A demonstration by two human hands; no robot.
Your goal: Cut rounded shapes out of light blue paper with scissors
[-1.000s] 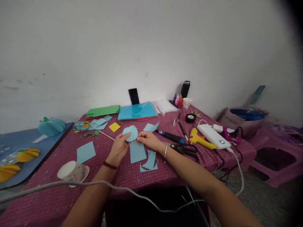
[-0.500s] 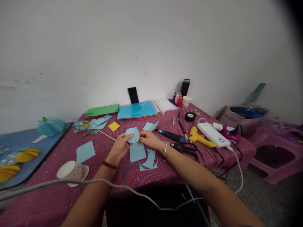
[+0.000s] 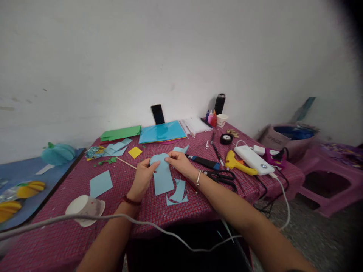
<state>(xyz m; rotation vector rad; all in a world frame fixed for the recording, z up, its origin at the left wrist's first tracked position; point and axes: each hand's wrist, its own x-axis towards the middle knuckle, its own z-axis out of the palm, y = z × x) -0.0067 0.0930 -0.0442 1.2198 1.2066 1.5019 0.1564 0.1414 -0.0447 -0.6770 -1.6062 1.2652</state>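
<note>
Between my hands is a light blue paper circle (image 3: 159, 159), held above the table. My left hand (image 3: 144, 174) pinches its left edge, thumb on the near face. With thumb and fingertips, my right hand (image 3: 179, 164) grips the circle's upper right edge. Behind it, a light blue paper rectangle (image 3: 163, 183) lies on the checked tablecloth, blending with the circle in colour. Cut blue paper scraps (image 3: 178, 193) lie right of the rectangle. Black-handled scissors (image 3: 221, 176) and a blue-and-black utility knife (image 3: 204, 162) rest beyond my right wrist.
A tipped paper cup (image 3: 85, 208) lies at front left, where a white cable (image 3: 119, 216) crosses. On the right are a yellow glue gun (image 3: 238, 164), a white power bank (image 3: 253, 160) and black tape (image 3: 226, 139). Blue folders (image 3: 163, 131) and a phone (image 3: 157, 114) are at the back.
My left hand has shifted slightly left and my right fingers now sit higher on the circle's edge. The circle's tilt has changed a little. The whole view has moved slightly.
</note>
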